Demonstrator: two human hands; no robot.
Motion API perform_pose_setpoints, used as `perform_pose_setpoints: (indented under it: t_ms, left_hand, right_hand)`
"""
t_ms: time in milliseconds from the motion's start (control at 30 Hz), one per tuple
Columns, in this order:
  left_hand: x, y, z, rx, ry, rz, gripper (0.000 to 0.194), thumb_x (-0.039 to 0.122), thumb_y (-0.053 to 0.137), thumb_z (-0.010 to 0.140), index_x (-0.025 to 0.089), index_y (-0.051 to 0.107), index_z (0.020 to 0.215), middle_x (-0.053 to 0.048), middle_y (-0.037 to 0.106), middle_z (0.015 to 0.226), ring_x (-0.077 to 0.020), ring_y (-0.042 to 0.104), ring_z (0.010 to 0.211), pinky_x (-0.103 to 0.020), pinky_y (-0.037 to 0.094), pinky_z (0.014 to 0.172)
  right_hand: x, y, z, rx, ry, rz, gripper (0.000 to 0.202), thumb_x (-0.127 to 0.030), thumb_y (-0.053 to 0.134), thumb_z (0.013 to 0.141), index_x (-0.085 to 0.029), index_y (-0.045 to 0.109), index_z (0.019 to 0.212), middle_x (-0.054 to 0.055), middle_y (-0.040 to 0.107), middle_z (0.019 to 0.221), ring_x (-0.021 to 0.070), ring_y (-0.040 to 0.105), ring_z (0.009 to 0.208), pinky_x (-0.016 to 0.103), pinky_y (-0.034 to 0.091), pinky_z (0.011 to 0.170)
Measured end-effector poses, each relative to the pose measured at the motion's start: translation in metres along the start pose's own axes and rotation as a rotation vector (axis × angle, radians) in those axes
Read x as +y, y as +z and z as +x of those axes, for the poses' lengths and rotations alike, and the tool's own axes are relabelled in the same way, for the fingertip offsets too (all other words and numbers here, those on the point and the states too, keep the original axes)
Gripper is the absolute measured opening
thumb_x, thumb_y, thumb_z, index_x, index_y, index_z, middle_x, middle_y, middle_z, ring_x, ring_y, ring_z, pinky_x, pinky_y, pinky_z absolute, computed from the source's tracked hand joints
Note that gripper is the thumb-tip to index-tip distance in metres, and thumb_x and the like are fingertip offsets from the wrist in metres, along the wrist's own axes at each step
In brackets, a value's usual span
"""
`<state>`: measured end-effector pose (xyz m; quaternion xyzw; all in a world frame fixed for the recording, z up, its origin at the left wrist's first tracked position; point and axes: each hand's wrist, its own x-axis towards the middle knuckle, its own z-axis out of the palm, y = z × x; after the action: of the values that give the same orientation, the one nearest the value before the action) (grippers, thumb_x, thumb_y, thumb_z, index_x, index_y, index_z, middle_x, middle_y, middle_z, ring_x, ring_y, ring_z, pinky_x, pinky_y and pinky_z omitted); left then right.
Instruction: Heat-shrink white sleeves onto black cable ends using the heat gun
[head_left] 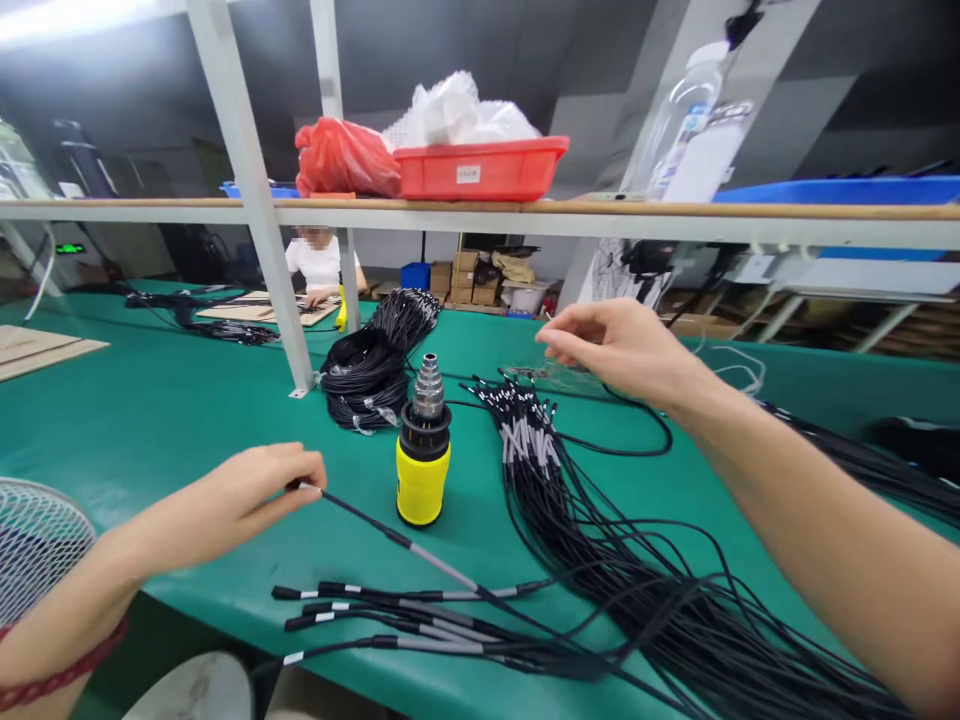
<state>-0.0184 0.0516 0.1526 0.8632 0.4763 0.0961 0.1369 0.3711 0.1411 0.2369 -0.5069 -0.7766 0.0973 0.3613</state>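
Near the front edge of the green table, my left hand [266, 487] pinches the end of a black cable [367, 517] with a grey sleeve. My right hand [600, 340] is raised over the far part of the table, thumb and fingertips together; whatever they hold is too small to make out. Between my hands a yellow and black heat tool [422, 470] stands upright, its metal nozzle pointing up. A large bundle of black cables [600, 540] with grey sleeves lies right of it. Several cable ends [442, 625] with white labels lie at the front edge.
Coiled black cables [367, 375] lie behind the heat tool, beside a white shelf post [259, 220]. The shelf above bears a red tray [487, 172] and a bottle [686, 115]. A person [321, 262] sits across the table. A white mesh basket [41, 535] is at the left.
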Motion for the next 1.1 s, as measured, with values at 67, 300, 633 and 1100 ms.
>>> perform_pose_setpoints:
  t_ms: [67,300,633,1100]
  left_hand:
    - [0.029,-0.023,0.004,0.156,0.085,0.067,0.029,0.043,0.038,0.102,0.025,0.06,0.094,-0.001,0.062,0.091,-0.0173,0.056,0.085,-0.027,0.042,0.078]
    - [0.103,-0.07,0.038,0.546,0.246,0.251,0.018,0.031,0.046,0.101,0.023,0.06,0.093,0.001,0.063,0.085,-0.0154,0.056,0.076,-0.027,0.038,0.069]
    - [0.093,-0.069,0.072,0.605,0.085,0.207,0.029,0.036,0.049,0.1,0.02,0.048,0.076,0.004,0.05,0.067,-0.0129,0.044,0.064,-0.027,0.028,0.06]
    - [0.082,-0.053,0.069,0.466,0.111,-0.435,0.037,0.037,0.044,0.097,0.02,0.042,0.065,0.004,0.041,0.064,-0.0111,0.038,0.061,-0.025,0.031,0.056]
  right_hand:
    - [-0.026,-0.001,-0.011,-0.023,-0.095,0.107,0.024,-0.041,0.063,0.086,-0.018,0.071,0.083,0.005,0.071,0.074,0.0187,0.065,0.068,0.031,0.05,0.061]
    - [-0.096,0.003,-0.043,-0.479,-0.275,0.321,0.033,-0.044,0.05,0.101,-0.02,0.058,0.122,0.006,0.07,0.104,0.0193,0.065,0.094,0.032,0.053,0.08]
    - [-0.079,0.026,-0.006,-0.321,-0.157,0.377,0.029,-0.039,0.058,0.093,-0.019,0.049,0.074,-0.005,0.046,0.062,0.0085,0.04,0.051,0.022,0.031,0.045]
    - [-0.077,0.025,-0.007,-0.422,-0.145,0.382,0.037,-0.05,0.065,0.084,-0.019,0.053,0.069,-0.001,0.057,0.062,0.0112,0.05,0.056,0.024,0.038,0.051]
